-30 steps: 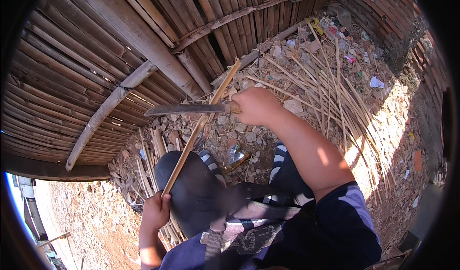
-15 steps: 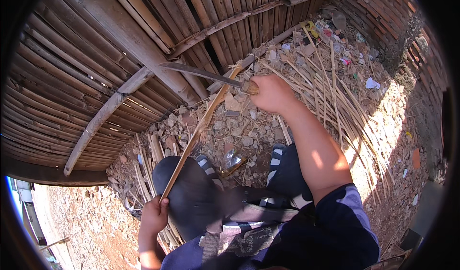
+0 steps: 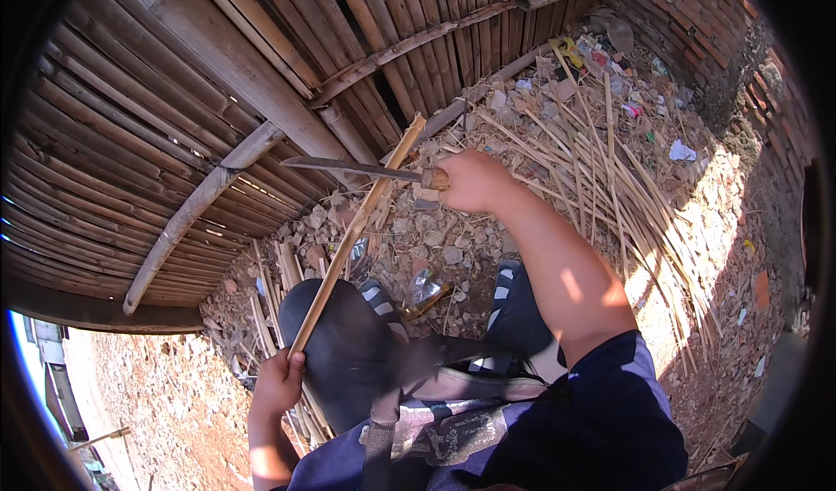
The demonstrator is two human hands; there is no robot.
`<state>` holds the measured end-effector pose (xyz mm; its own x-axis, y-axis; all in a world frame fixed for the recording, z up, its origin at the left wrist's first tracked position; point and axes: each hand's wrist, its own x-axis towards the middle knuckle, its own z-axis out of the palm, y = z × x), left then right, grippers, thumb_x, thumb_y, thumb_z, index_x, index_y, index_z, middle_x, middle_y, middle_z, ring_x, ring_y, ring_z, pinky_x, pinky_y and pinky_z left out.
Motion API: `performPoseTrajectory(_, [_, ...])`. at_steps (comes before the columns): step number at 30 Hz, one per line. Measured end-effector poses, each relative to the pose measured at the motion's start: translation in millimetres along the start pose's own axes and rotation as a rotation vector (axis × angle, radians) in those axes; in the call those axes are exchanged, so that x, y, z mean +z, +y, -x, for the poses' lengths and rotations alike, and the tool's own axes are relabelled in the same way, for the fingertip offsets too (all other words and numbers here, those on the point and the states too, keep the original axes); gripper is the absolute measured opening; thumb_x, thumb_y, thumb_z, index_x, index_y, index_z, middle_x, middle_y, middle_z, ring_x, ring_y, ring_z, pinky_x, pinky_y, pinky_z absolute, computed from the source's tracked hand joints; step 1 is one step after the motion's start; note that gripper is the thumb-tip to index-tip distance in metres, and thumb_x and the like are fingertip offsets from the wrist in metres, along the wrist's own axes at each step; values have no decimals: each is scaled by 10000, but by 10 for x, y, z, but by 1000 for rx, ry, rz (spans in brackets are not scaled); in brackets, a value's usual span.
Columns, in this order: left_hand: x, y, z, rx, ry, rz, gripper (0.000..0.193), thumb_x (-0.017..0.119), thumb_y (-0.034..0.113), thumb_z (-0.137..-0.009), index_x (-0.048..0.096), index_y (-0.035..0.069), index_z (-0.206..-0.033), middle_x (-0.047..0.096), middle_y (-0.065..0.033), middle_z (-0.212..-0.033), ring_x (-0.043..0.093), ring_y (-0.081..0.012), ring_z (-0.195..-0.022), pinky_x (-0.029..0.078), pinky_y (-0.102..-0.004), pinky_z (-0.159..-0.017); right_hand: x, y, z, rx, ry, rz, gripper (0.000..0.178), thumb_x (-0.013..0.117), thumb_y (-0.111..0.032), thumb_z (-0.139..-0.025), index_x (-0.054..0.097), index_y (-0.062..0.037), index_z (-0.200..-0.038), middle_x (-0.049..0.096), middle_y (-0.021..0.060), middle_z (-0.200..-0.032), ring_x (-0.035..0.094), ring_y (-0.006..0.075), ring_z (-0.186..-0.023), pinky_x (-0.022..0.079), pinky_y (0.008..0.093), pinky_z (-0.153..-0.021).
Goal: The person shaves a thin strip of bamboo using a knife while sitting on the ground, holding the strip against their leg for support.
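My left hand [image 3: 278, 383] is closed round the lower end of a long bamboo strip [image 3: 354, 232], beside my left knee. The strip slants up and away past the knee to a pale, split-looking far end. In my right hand [image 3: 475, 181] is a machete [image 3: 348, 169], gripped by its wooden handle. Its long dark blade points left and crosses the strip below the far end; whether the edge is biting into it I cannot tell.
Many thin bamboo strips [image 3: 601, 177] lie piled on the rubble at the right. More strips [image 3: 283, 273] lie beside my left leg. A bamboo slat wall [image 3: 165, 142] rises ahead and left, a brick wall [image 3: 688, 29] far right. Litter [image 3: 682, 151] is scattered about.
My right hand and the machete have moved left and slightly down, nearer to me along the strip. The strip stands a little steeper, with its far end shifted left and up.
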<state>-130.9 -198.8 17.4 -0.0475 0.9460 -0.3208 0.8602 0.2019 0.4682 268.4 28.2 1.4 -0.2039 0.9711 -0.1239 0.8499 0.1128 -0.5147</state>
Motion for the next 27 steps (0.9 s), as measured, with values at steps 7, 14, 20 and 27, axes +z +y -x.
performPoseTrajectory(7, [66, -115, 25, 27, 51, -73, 395, 552, 323, -1056, 621, -22, -877, 622, -234, -678, 638, -439, -655, 478, -474, -598, 252, -319, 26, -391, -181, 154, 284, 687, -208, -750, 731, -104, -1010, 715, 214, -919, 696, 407, -936, 553, 499, -834])
performPoseTrajectory(14, [-23, 61, -31, 23, 36, -112, 404, 550, 339, -1051, 632, -18, -880, 636, -257, -717, 654, -483, -728, 491, -514, -637, 119, 104, -196, 58, -79, -68, 312, 672, -174, -776, 733, -80, -1066, 727, 185, -1093, 693, 391, -1020, 553, 482, -909])
performPoseTrajectory(20, [-14, -36, 16, -14, -1, -64, 399, 568, 336, -1040, 624, -18, -865, 634, -263, -729, 644, -482, -728, 488, -508, -635, 326, -484, 101, -282, -233, 141, 297, 673, -185, -754, 740, -115, -1034, 726, 195, -980, 696, 404, -945, 552, 502, -845])
performPoseTrajectory(27, [-85, 101, -27, 3, 43, -35, 384, 581, 312, -1035, 620, -25, -857, 629, -263, -722, 649, -470, -724, 493, -505, -649, 384, 82, -284, -17, -167, -42, 311, 662, -182, -748, 721, -17, -1004, 724, 235, -1030, 698, 392, -1000, 553, 476, -877])
